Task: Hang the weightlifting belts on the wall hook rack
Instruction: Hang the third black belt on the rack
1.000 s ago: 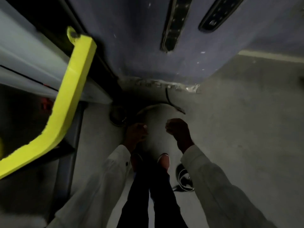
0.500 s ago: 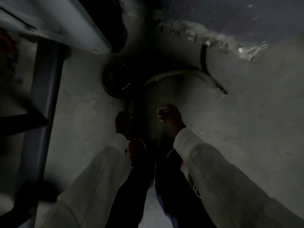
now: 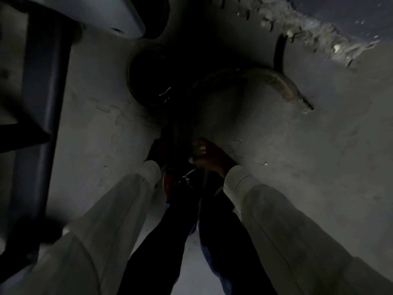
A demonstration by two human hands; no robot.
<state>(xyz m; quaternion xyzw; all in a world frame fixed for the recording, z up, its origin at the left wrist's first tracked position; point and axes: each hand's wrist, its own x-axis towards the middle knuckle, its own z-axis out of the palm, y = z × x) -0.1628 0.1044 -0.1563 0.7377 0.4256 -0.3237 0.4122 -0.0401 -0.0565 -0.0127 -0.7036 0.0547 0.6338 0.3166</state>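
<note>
In the dim light a tan weightlifting belt (image 3: 265, 74) lies on the concrete floor in a wide arc, its far tip at the right. My right hand (image 3: 209, 156) is closed around its near end, just above my shoes. A dark belt coiled into a roll (image 3: 146, 81) sits on the floor to the left of the arc. My left hand (image 3: 158, 150) is low beside the right one, deep in shadow, and its grip is unclear. A metal buckle (image 3: 187, 177) glints between my wrists. No wall hook rack is in view.
A dark upright post (image 3: 42, 103) and a pale bench or machine edge (image 3: 119, 15) stand at the left. A black strap (image 3: 278, 52) rises against the chipped base of the blue wall (image 3: 319, 33). Bare concrete floor (image 3: 319, 167) spreads to the right.
My view has tipped down and closer to the floor; the yellow bar and the belts hanging on the wall have left the frame. Both hands have dropped lower, and the right has closed on the tan belt.
</note>
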